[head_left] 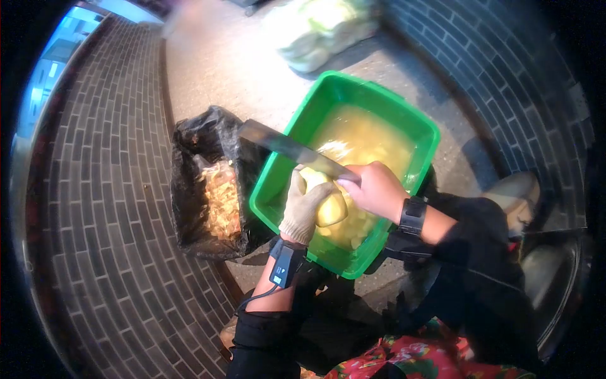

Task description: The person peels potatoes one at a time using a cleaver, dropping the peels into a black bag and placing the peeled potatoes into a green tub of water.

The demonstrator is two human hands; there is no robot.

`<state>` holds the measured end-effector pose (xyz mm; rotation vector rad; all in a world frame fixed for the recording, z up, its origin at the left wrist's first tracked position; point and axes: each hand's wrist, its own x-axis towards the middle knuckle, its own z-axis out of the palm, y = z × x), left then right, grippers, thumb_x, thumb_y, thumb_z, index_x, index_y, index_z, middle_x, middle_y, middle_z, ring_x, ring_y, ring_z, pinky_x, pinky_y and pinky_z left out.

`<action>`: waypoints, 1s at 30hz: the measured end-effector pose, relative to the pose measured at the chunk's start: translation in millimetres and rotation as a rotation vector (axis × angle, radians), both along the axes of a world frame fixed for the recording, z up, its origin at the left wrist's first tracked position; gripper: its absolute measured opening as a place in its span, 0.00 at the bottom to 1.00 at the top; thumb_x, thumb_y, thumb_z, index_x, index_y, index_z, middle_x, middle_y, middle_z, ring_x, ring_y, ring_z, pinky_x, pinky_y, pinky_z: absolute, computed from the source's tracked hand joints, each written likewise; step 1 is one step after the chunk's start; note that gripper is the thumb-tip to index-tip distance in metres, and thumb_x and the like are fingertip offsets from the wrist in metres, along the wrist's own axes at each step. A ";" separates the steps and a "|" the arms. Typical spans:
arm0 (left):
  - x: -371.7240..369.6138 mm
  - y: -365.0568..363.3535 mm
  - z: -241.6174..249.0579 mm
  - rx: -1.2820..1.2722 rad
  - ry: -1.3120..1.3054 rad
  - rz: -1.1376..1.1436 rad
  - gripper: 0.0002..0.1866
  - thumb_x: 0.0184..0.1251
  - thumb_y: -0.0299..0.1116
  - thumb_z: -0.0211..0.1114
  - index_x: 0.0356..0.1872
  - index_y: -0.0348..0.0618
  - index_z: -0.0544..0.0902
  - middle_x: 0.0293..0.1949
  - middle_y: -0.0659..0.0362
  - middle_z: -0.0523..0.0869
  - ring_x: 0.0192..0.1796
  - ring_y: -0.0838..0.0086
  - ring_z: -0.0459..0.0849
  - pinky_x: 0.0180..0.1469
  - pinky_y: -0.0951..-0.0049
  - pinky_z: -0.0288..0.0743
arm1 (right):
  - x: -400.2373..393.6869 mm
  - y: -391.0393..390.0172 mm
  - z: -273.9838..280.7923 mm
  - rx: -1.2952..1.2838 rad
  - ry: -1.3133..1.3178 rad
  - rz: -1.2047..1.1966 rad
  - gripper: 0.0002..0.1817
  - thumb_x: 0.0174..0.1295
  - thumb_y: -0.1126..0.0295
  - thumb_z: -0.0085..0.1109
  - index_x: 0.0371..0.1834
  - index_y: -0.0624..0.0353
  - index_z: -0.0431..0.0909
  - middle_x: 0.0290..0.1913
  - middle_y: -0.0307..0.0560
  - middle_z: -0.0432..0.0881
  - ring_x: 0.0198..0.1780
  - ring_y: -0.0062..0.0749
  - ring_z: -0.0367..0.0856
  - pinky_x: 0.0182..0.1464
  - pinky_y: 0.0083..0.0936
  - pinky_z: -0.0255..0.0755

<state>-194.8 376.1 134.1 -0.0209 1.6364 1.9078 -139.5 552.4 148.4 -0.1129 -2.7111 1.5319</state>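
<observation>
My left hand (302, 205), in a pale knitted glove, is wrapped around a peeled yellow potato (332, 210) over the near left part of a green tub (430, 139). A broad-bladed knife (287, 146) is gripped in my bare right hand (377, 189). Its blade points up and left, passing above the potato and across the tub's left rim. My palm hides most of the knife's handle. Cloudy yellowish water (372, 136) fills the tub, with several pale pieces showing through near my hands.
Left of the tub stands a container lined with a black plastic bag (196, 136), holding peelings (222, 202). A clear bag of pale green produce (319, 31) rests on the floor beyond. Brick-patterned walls (107, 158) rise on both sides. A shoe (514, 196) is at right.
</observation>
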 end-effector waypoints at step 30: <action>22.6 17.5 -7.6 -0.092 0.301 0.241 0.37 0.53 0.23 0.72 0.65 0.35 0.66 0.56 0.50 0.77 0.55 0.68 0.79 0.58 0.70 0.75 | 10.5 -28.9 -28.2 -0.282 0.001 -0.269 0.11 0.64 0.66 0.59 0.40 0.61 0.85 0.31 0.59 0.85 0.34 0.52 0.85 0.37 0.38 0.76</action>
